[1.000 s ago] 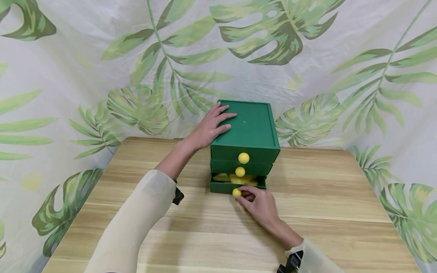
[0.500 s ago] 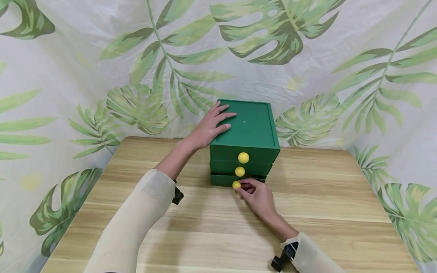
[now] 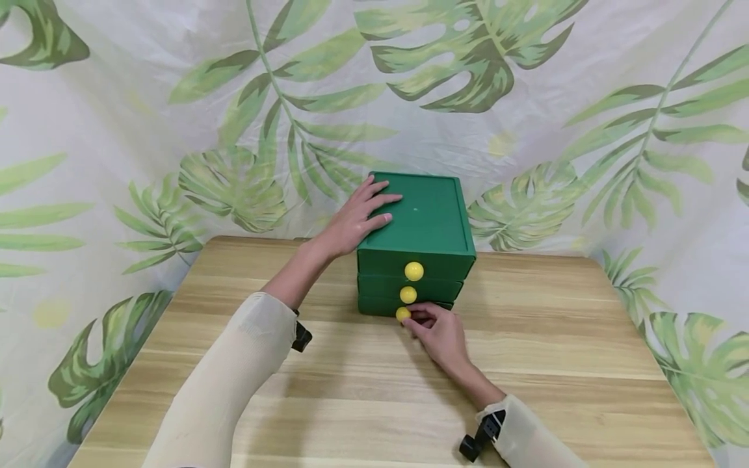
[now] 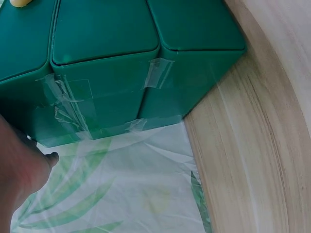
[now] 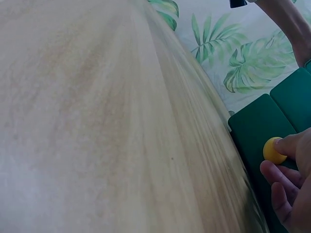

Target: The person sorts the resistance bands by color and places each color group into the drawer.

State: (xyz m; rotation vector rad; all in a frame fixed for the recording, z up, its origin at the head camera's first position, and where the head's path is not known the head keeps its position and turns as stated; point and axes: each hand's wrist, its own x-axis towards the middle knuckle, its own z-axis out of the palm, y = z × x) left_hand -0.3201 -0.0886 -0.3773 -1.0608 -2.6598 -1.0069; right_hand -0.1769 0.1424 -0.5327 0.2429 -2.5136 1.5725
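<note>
A green three-drawer cabinet [image 3: 433,221] stands at the back of the table, each drawer front bearing a round yellow knob. My left hand [image 3: 357,218] rests on the left part of its top with the fingers spread. Low at the front, my right hand [image 3: 439,335] pinches the bottom drawer's yellow knob [image 3: 403,314] between thumb and fingers. That bottom drawer [image 3: 374,305] sits nearly flush with the two above it, and its inside is hidden. In the right wrist view the thumb and fingertips lie against the knob [image 5: 274,150]. Clear tape [image 4: 70,109] runs along the cabinet's side in the left wrist view.
The wooden table [image 3: 351,403] spreads in front of the cabinet and to both sides. Close behind it hangs a white cloth [image 3: 328,97] printed with green leaves. A small black device [image 3: 482,435] is strapped on the right wrist.
The bottom drawer, earlier pulled out with yellow things showing inside, has slid back into the cabinet, my right hand moving inward with its knob. My left hand has stayed on top.
</note>
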